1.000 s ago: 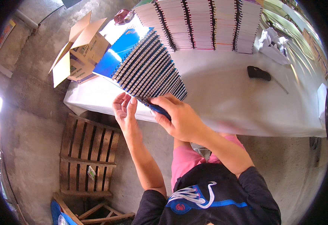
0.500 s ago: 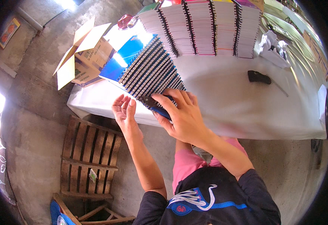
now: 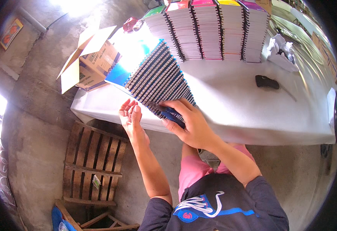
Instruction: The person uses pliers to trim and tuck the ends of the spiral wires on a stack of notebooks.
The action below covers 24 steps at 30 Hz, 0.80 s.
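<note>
Blue-handled pliers (image 3: 173, 115) are gripped by the right hand (image 3: 192, 120) at the coils (image 3: 164, 82) of the notebook stack (image 3: 153, 79) on the table (image 3: 234, 96), and, through slipping, a coil might be bent or the loosely uncurled left hand (image 3: 131, 118) scratched.

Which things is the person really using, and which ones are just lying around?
Part of the job:
blue-handled metal pliers, in the right hand
stack of blue-covered, coil-bound books, near the open left hand
more coil-bound stacks with colourful covers, probably related, untouched

Lying about, probably:
open brown cardboard box
crumpled white wrapping
black object with thin coil
slatted wooden rack
</note>
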{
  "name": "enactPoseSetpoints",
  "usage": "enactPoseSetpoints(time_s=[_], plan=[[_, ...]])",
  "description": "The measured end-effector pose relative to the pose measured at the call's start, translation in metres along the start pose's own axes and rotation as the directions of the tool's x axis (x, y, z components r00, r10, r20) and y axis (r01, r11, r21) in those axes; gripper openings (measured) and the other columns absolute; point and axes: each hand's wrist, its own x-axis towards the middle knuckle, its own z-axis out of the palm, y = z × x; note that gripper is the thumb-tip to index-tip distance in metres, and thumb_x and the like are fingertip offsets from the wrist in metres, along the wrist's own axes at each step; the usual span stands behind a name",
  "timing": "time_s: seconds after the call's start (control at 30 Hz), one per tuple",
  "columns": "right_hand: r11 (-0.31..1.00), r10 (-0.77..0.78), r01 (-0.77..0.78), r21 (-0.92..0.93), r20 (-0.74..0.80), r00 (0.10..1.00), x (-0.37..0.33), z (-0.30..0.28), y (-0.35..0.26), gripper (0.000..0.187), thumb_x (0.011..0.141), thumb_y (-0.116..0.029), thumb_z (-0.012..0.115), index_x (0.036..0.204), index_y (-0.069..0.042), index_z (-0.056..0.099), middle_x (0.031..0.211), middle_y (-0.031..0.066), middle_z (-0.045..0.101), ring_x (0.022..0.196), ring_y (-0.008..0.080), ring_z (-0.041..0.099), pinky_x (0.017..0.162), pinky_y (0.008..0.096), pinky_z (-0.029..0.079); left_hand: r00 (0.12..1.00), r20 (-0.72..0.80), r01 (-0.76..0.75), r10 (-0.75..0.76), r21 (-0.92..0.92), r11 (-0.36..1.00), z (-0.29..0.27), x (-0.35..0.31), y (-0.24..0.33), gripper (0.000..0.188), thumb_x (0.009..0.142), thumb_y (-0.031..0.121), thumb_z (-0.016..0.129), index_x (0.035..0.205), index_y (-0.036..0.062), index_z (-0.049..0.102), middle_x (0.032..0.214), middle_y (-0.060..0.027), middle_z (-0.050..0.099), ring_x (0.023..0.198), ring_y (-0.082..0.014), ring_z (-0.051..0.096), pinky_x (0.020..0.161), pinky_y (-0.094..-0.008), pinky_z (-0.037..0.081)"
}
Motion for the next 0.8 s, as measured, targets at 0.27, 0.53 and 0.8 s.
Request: enactPoseSetpoints(time_s=[0.27,0.53,0.8], plan=[[0.883,-0.214,0.149,-0.444,-0.099,0.972,0.006,0.007,-0.006,0.042,0.078,-0.025,0.064,0.117,-0.014,0.052,0.1,0.0102,0.05,0.092,0.0278,0.051,0.079,0.0414,0.038,1.0,0.001,-0.016,0.016,0.029,0.999,0.006,0.004,0.006,0.054,0.079,0.025,0.07,0.119,0.0028,0.041,0.107,-0.0095,0.047,0.103,-0.0164,0.047,0.092,-0.0277,0.039],[0.62,0.44,-0.648,0.443,0.487,0.754,0.02,-0.014,-0.023,0.027,0.087,-0.019,0.058,0.107,-0.001,0.054,0.082,0.0148,0.06,0.077,0.0172,0.062,0.064,0.0309,0.048,1.0,-0.014,-0.015,0.015,0.03,0.999,0.008,0.004,0.003,0.059,0.076,0.028,0.071,0.119,0.0029,0.041,0.107,-0.0094,0.047,0.103,-0.0169,0.047,0.091,-0.028,0.038],[0.894,-0.21,0.131,-0.429,-0.142,0.967,0.005,0.003,-0.011,0.038,0.08,-0.024,0.063,0.116,-0.011,0.055,0.104,0.0107,0.054,0.093,0.0278,0.053,0.082,0.0393,0.04,0.996,-0.081,0.055,-0.045,0.118,0.992,0.004,0.008,0.002,0.065,0.076,0.048,0.063,0.123,0.0096,0.04,0.113,-0.0073,0.051,0.107,-0.0171,0.047,0.088,-0.0374,0.031]])
